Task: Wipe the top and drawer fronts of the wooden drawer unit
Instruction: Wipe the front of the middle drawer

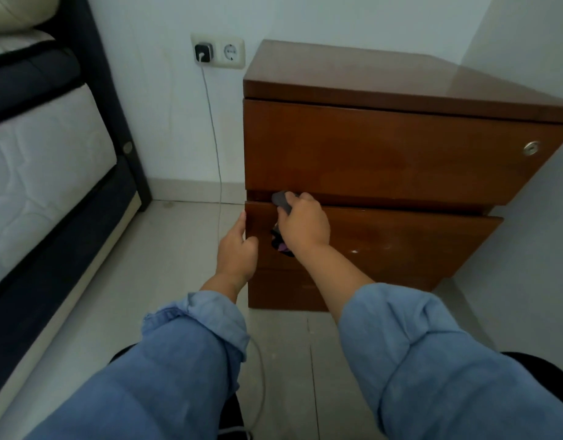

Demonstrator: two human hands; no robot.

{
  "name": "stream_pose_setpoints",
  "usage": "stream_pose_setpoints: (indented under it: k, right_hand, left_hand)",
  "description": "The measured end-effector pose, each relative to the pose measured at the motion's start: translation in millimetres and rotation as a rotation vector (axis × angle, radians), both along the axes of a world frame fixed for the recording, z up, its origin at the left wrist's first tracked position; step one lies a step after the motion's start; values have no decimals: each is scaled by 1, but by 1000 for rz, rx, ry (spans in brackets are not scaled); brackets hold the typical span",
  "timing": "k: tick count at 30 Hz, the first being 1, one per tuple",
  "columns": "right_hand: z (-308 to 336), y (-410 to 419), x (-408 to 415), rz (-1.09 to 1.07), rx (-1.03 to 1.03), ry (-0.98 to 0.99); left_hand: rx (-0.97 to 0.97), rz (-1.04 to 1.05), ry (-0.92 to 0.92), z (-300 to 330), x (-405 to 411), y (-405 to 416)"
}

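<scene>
The wooden drawer unit stands against the white wall, brown and glossy, with a bare top. Its upper drawer front carries a round lock. The middle drawer sticks out a little. My right hand presses a dark grey cloth against the top left edge of that middle drawer front. A purple-black bit of cloth shows under the wrist. My left hand grips the left side edge of the same drawer, fingers curled around the corner.
A bed with a dark frame and white mattress runs along the left. A wall socket with a charger sits left of the unit, and its cable hangs to the tiled floor and trails between my knees.
</scene>
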State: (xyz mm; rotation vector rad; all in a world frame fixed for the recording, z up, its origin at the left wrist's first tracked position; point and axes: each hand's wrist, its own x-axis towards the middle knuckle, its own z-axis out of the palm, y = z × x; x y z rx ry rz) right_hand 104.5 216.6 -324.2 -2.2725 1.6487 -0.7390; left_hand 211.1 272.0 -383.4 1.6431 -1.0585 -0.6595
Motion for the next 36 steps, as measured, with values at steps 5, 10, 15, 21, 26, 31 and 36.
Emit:
stream_pose_setpoints:
  k: [5,10,15,21,26,31,36]
  right_hand:
    - [19,2,34,164,189,-109]
    - [28,0,14,321,348,-247]
    - [10,6,-24,186,152,-345]
    - [-33,4,-111,95,-126,-155]
    - [-42,-8,-129,18,-166,-143]
    - [-40,-23,-114,-51,-189,-148]
    - [-43,-32,-114,-54,-231,-117]
  left_hand:
    - [24,-53,17,9,10,5]
    - [108,-97,-86,11,7,10]
    - [187,-67,-405,11,-8,17]
    - [138,-76,-1046,5,-33,15]
    - [170,-82,-1104,5,-36,5]
    - [160,-128,-1084,0,-28,-5]
    - [118,-164,-1064,-6,-23,-12]
